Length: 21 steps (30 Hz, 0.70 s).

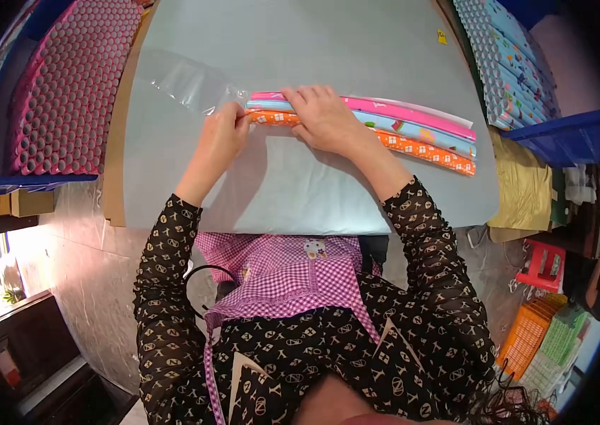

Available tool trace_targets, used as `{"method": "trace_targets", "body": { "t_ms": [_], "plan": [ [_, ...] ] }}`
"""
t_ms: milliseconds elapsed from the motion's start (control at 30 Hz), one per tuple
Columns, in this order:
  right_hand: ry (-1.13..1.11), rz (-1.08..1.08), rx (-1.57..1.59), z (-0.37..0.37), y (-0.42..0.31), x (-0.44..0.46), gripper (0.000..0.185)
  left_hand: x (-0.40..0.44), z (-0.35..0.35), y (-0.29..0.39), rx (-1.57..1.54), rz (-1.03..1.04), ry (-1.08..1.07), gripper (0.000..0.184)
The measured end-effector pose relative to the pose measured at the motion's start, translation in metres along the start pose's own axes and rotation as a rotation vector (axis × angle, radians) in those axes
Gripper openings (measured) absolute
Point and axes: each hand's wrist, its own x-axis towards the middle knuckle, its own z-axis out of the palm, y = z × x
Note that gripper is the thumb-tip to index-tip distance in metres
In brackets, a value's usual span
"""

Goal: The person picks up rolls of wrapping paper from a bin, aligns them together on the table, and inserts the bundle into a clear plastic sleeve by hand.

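Three slim wrapping paper rolls lie side by side on the grey table: a pink roll, a light blue roll with coloured prints, and an orange roll with white prints. At their left ends is a clear plastic bag, spread flat to the left. My left hand pinches the bag's edge beside the orange roll's end; its fingertips are partly hidden. Across the rolls lies my right hand, fingers over the pink one and thumb at the orange one, gripping them together.
A blue crate of pink rolls stands on the left. On the right, light blue rolls sit above a blue bin. A small yellow tag lies near the table's far right edge. Orange baskets and a red stool are lower right.
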Motion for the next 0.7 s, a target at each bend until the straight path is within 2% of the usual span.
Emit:
{"method": "trace_targets", "body": {
  "t_ms": [67,133,433,667,700],
  "plan": [
    [-0.012,0.010,-0.004,0.001,-0.001,0.000,0.062,-0.002,0.001,0.003,0.017,0.001,0.028,0.015],
    [0.009,-0.002,-0.022,0.006,-0.002,0.000,0.062,-0.001,0.004,0.000,0.122,0.146,0.109,0.017],
    [0.021,-0.040,-0.032,0.018,-0.009,-0.007,0.063,0.005,0.008,0.006,0.082,0.018,0.079,0.020],
    [0.009,-0.006,-0.001,0.016,-0.009,-0.006,0.064,-0.008,0.012,0.000,-0.033,0.118,0.069,0.019],
    [0.004,-0.007,0.014,0.017,-0.008,-0.006,0.064,-0.009,0.011,0.000,-0.093,0.076,0.051,0.022]
  ]
}}
